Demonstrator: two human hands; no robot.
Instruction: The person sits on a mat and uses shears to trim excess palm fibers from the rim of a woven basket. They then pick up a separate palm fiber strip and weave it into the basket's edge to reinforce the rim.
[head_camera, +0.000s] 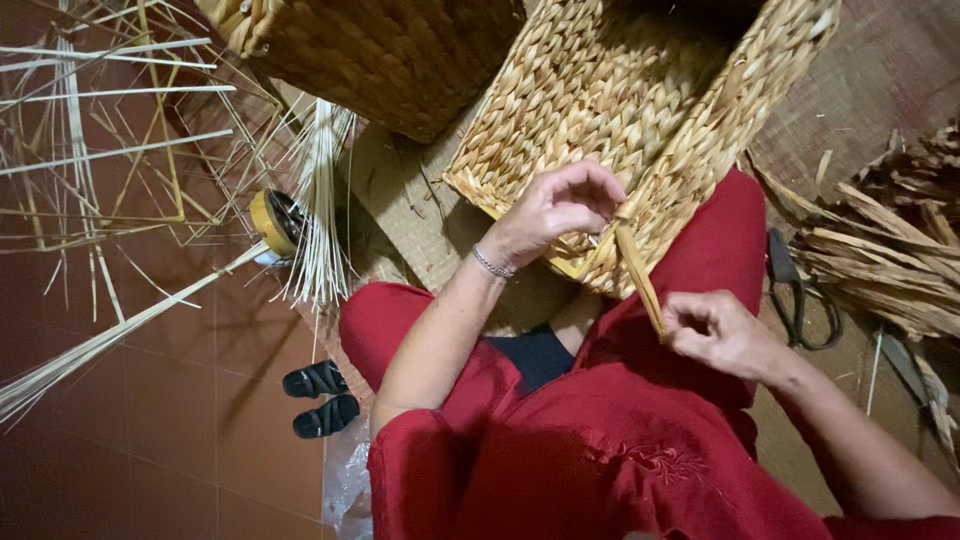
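I sit with the woven basket (620, 110) tipped on its side against my red-clad knee, its rim edge facing me, and I am working 1 flat fibre strand (640, 275) into that rim. My left hand (555, 210) is curled, thumb and fingertips pinching the strand's upper end right where it meets the basket's edge; my right hand (715, 330) is closed in a loose fist around the lower end, so the strand runs taut between the 2. To do this well, I judge I must keep the tension even, hold the strand flat so it does not twist, and press it snug against the neighbouring plaits before letting go with the left. The pinch should stay close to the weave, or the tuck will slacken. Scissors (800, 290) lie on the mat just beside my right leg, dried fibre (880, 250) is piled beyond them, and a second basket (380, 55) stands near.
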